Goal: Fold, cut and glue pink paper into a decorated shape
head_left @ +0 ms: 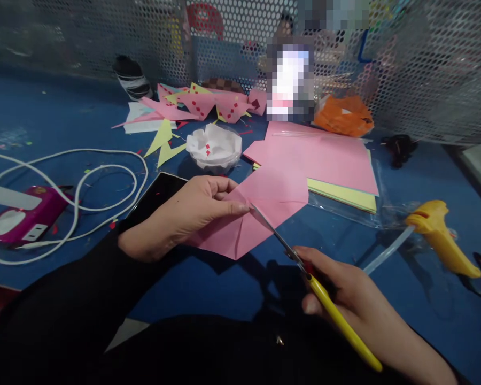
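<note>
My left hand (184, 214) pinches the edge of a folded pink paper sheet (264, 206) held just above the blue table (208, 289). My right hand (344, 299) is closed round the yellow handles of a pair of scissors (304, 267). The scissor blades reach up and left, and their tips meet the pink paper right beside my left fingertips. Under my left wrist lies a black phone (156, 195).
A stack of pink and yellow paper (324, 160) in a clear sleeve lies behind. A yellow glue gun (441, 238) sits right. A white cable (80, 198) and a magenta charger (20, 219) lie left. Paper scraps, a white crumpled piece (214, 147) and an orange bag (344, 115) sit by the mesh wall.
</note>
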